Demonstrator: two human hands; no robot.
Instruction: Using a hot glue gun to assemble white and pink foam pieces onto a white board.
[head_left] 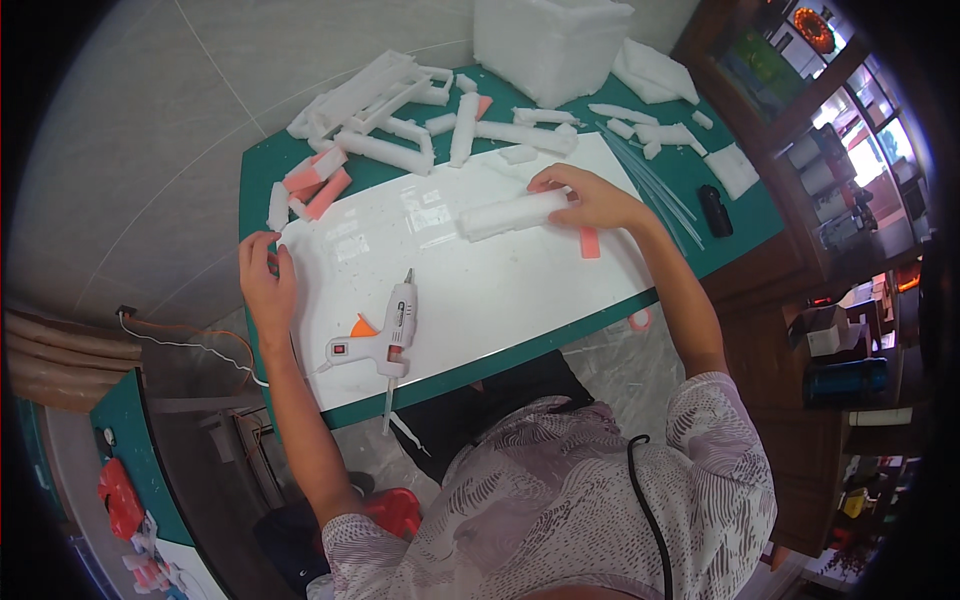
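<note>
My right hand (pixel 590 200) grips the right end of a long white foam block (pixel 508 215), thumb on the near side and fingers over the far side. The block lies low over a glossy white board (pixel 480 310); I cannot tell if it touches. Just below that hand is a small flat pink foam piece (pixel 590 244). At the board's left edge, my left hand (pixel 266 285) has its thumb and fingers apart, with nothing seen between them. Its fingertips are close to a white foam strip (pixel 278 206). A white hot glue gun (pixel 400 315) with an orange trigger lies between my arms.
White foam offcuts (pixel 385 150) and pink foam pieces (pixel 328 195) crowd the green table's far side. A large white foam box (pixel 550 50) stands behind them. On the right lie clear glue sticks (pixel 655 185) and a black object (pixel 715 210). A white cord (pixel 190 347) runs at left.
</note>
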